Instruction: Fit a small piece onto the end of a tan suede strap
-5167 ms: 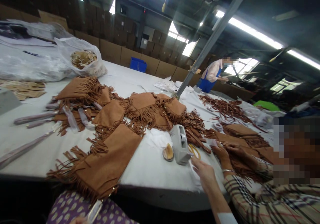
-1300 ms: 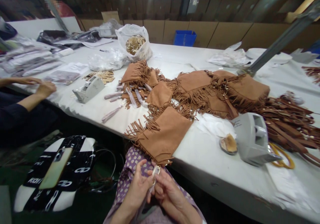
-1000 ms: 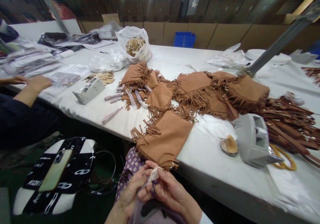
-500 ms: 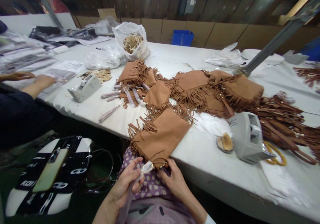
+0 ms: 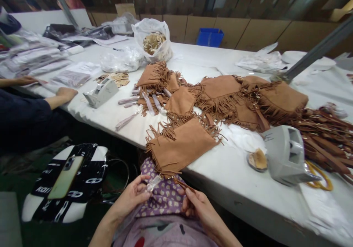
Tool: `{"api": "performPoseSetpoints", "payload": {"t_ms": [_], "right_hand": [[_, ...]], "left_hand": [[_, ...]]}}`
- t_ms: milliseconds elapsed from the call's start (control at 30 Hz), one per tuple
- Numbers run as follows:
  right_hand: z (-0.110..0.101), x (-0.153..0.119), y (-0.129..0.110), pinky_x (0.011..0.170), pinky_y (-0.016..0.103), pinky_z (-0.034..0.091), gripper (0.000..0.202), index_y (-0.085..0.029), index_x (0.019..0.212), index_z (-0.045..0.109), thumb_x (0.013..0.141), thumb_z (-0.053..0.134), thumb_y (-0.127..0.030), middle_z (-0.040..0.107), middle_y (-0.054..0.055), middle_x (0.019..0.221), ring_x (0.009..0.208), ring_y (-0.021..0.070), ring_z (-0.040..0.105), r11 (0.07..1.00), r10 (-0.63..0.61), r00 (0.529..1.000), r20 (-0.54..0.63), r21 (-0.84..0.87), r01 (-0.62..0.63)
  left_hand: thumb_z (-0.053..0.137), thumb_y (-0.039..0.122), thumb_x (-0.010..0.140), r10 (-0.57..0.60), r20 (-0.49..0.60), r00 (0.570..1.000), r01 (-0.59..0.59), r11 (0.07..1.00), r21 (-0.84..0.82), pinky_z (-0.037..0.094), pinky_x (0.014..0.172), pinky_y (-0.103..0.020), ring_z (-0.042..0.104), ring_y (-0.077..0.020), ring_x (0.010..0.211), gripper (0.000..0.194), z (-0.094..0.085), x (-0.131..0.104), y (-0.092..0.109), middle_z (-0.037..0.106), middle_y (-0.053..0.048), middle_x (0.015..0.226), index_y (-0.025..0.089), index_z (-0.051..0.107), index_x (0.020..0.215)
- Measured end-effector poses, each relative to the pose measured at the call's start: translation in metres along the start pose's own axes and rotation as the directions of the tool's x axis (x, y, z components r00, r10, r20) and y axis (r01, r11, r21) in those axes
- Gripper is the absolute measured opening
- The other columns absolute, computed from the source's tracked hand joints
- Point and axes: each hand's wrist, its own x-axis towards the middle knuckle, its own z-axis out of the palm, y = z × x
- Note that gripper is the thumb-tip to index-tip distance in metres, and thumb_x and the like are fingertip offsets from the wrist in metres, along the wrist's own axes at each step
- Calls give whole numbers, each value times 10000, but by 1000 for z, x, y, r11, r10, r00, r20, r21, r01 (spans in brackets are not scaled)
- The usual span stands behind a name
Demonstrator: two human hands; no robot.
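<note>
My left hand (image 5: 129,199) pinches a small clear plastic sleeve (image 5: 152,183) just below the table edge, over my purple dotted lap. My right hand (image 5: 200,207) pinches a thin brown strap end (image 5: 180,183) that hangs from the tan fringed suede bag (image 5: 183,144) lying at the near table edge. The two hands are a little apart, both in front of that bag. More tan fringed bags (image 5: 220,96) lie spread across the middle of the white table (image 5: 220,173).
A grey tape dispenser (image 5: 285,155) and a small dish (image 5: 257,159) sit at the right, brown straps (image 5: 322,129) beyond. Another dispenser (image 5: 100,91), wrapped straps (image 5: 129,118) and plastic bags (image 5: 153,44) lie left. A co-worker's hand (image 5: 64,94) rests on the table. A phone (image 5: 66,177) lies on a stool.
My hands have separated: the left keeps the clear sleeve, the right has slid down onto the strap end. The near bag has shifted slightly on the table edge.
</note>
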Motion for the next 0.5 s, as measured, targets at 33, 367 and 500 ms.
{"api": "performPoseSetpoints", "payload": {"t_ms": [33,367,500], "right_hand": [[-2,2,1,447,198,355,653,-135,924,663,691,657,-744,617,5,567,457,93,482,1000,5,1000,-14,8,-5],[-13,16,-14,527,289,407,613,-129,887,688,679,654,-705,651,44,651,568,173,554,951,-161,976,-148,-286,114],[-14,19,-9,612,344,488,676,-127,1203,576,691,691,-552,690,49,747,658,229,632,935,-214,947,-241,-331,127]], "left_hand": [[773,279,724,-11,3,1000,10,999,40,400,629,-206,573,-114,686,583,-4,-4,-4,635,18,777,189,508,1235],[740,481,740,-91,131,987,81,994,79,472,831,-324,602,-248,1018,597,-58,-66,-35,664,-61,1124,234,554,1250],[692,525,774,-114,3,994,110,969,223,324,517,-196,497,-121,658,525,-62,-78,-34,648,-28,877,203,603,1179]]}}
